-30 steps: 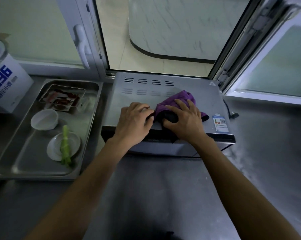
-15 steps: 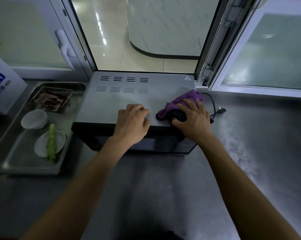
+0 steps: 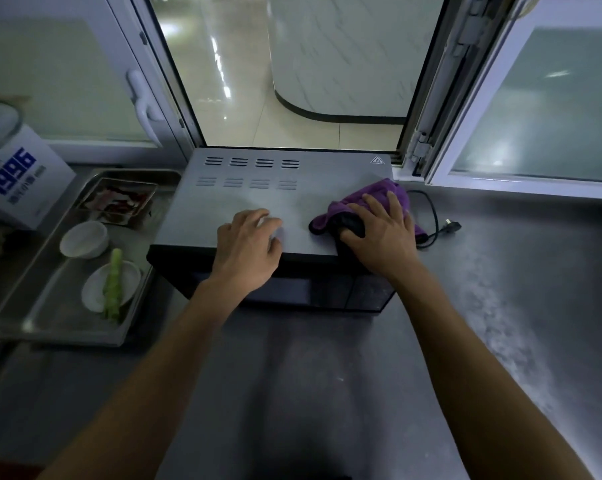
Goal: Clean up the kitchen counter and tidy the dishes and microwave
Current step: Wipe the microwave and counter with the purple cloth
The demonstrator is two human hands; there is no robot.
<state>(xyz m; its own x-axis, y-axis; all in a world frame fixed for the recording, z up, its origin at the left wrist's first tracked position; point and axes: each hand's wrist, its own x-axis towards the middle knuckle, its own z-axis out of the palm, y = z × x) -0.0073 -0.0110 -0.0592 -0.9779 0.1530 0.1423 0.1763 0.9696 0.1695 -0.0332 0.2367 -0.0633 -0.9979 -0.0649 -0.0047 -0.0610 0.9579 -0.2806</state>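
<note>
The brushed steel counter [image 3: 500, 306] carries a box-shaped microwave [image 3: 258, 202] with a matte grey top, slotted vents and a triangular hot-surface symbol at its rear right corner. To its left sits a rectangular steel tray [image 3: 50, 327]. Behind the tray stands a white carton [image 3: 22, 181] printed "1996" in blue. The left hand [image 3: 247, 251] rests on the microwave top, fingers loosely curled, grasping nothing. The right hand [image 3: 382, 233] presses a plush purple cloth [image 3: 389, 194] at the front right corner, fingers spread.
</note>
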